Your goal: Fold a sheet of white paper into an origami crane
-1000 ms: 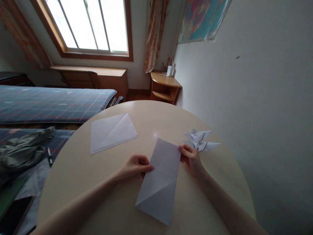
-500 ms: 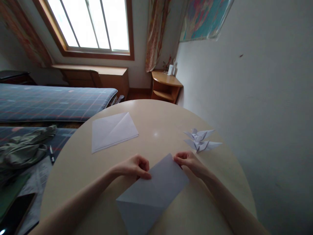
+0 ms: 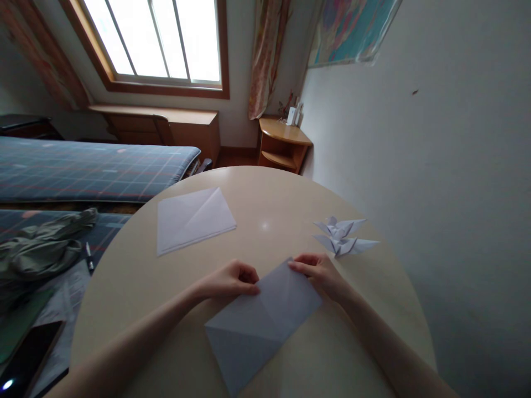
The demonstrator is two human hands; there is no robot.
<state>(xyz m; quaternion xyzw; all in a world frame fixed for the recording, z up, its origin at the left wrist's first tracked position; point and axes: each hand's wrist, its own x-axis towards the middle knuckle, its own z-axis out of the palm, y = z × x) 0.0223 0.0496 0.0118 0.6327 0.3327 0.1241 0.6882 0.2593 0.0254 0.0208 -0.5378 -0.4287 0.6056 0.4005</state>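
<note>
Left hand point(image 3: 230, 281) is gripping the folded paper sheet point(image 3: 261, 315) at its upper-left edge, fingers curled and pinching. Right hand point(image 3: 319, 275) is lying across the sheet's top corner, fingers extended and nearly flat; thumb is hidden, so I can't tell if it's actually gripping.

Sheet is matte white paper, a long rectangle with diagonal and cross creases showing, lying flat and angled on the round cream surface point(image 3: 269, 193). It's sitting near the surface's near edge, and its lowest corner is running out of frame, so overhang can't be confirmed.

A second white paper sheet point(image 3: 193, 220), folded with a diagonal crease, is lying flat toward the far-left part of the surface, well apart from the hands. Two pointed origami figures point(image 3: 344, 237) in white paper are sitting toward the right edge, touching each other, just beyond the right hand and not in contact with it.

Past the left edge, a black pen point(image 3: 88, 257), printed papers point(image 3: 62, 298), a dark phone point(image 3: 29, 359) and crumpled olive fabric point(image 3: 41, 249) are lying on or beside a plaid blue bed mattress point(image 3: 83, 171). Room between the hands and the far edge is wide, and the sheet is free to rotate there
</note>
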